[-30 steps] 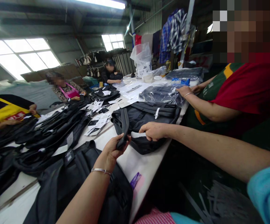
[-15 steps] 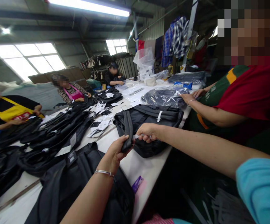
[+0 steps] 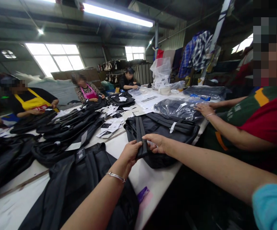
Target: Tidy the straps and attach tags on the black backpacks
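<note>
A black backpack (image 3: 183, 132) lies on the table before me, with a white strip (image 3: 173, 127) fastened around one of its straps. My left hand (image 3: 131, 152) is closed on the end of its other shoulder strap (image 3: 140, 126), thumb on top. From the other side my right hand (image 3: 157, 142) pinches the same strap between thumb and fingers. Something pale shows under the right fingers, too small to make out. Nearer to me, a second black backpack (image 3: 66, 188) lies partly behind my left forearm.
Several black bags (image 3: 66, 127) are heaped at the left, beside scattered white tags (image 3: 111, 126). A purple scrap (image 3: 142, 194) lies near the table's edge (image 3: 162, 183). At the right, a co-worker's hands (image 3: 205, 109) rest on a plastic-wrapped bag (image 3: 174, 107). Other people sit across the table.
My right hand has shifted from beside the strap onto it, its thumb now against the strap. The left hand still holds the strap end. The view has turned a little left.
</note>
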{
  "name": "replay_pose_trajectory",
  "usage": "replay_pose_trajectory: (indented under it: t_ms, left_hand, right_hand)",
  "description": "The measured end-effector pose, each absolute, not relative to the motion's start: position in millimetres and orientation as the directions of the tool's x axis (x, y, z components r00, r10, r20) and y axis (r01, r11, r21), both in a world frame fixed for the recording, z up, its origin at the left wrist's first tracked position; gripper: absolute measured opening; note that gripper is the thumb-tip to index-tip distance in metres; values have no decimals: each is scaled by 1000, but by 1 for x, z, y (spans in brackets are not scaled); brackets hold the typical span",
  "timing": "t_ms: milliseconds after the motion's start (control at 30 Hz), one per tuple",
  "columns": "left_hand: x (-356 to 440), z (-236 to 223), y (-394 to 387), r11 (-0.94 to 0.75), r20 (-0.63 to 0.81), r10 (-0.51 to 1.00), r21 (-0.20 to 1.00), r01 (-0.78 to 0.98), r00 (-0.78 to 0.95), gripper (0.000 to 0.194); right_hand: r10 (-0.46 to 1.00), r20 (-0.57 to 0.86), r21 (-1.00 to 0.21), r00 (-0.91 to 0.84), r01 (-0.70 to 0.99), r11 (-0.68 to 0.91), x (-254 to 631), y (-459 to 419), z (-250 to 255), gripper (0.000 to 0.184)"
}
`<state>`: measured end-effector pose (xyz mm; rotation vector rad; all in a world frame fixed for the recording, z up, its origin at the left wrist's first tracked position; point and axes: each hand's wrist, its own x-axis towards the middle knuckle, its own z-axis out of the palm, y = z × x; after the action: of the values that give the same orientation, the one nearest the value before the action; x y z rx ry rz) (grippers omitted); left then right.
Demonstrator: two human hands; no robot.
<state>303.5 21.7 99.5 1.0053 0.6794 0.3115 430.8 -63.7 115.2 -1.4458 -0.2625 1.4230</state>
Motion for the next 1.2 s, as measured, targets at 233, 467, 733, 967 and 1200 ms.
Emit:
replay_pose_trajectory:
  t_ms: [233,467,733,967,1200]
  left_hand:
    - [308,86,17,554,-398,625,833,-21,671,28]
    - [311,84,1,730,-483,558,673,-122,675,21]
    - [311,90,-7,678,-411,634,703,-214,655,10]
    - [309,80,-2,717,-423,567,676,-170,707,20]
    - [307,72,-5,660,-350,621,716,-226,702,28]
  right_hand:
    - [727,-546,-817,416,-457,-353,425,-59,101,28]
    - [777,-448,-860,442,-449,-241,427,-68,99,30]
    - [792,-493,-861,360,-334,-384,445,-77,111,24]
    - [825,-384,-799,414,299,-521,463,-100,129,12]
    - [881,-303,-929,364,93,-358,461,-102,132,32]
